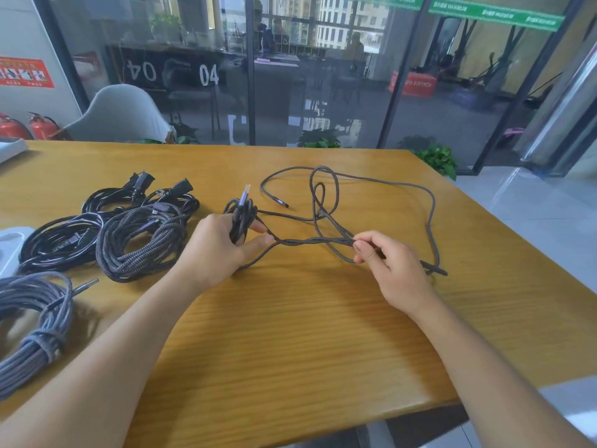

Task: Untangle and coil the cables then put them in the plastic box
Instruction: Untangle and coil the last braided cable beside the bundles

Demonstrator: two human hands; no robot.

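A long grey braided cable (336, 189) is spread in loose loops over the light wooden table (290, 334), from the table's centre out toward two o'clock. Several turns of this cable, already gathered into a small coil (240, 218), are gripped by the left hand (219, 250), whose fingers are curled round the bundle with the thumb stretched beside it; a silver plug end (245, 192) stands up out of the coil at twelve o'clock of the hand. From the coil a doubled length of the cable runs toward three o'clock to the right hand (391, 270), where it is pinched between thumb and curled fingers. Beyond that hand, the cable trails on toward four o'clock and curves up the table's right side. A second plug end (280, 203) lies on the table at one o'clock of the left hand.

At nine o'clock of the left hand, a thick coiled bundle of dark grey braided cable (139, 244) is laid on the table. Behind it, toward ten o'clock, glossy black power cords (97, 218) with block plugs are piled. At the table's seven o'clock edge a lighter grey braided cable bundle (35, 321), bound round its middle, is seen. A white object (9, 247), partly cut off at the left edge, cannot be identified with certainty.
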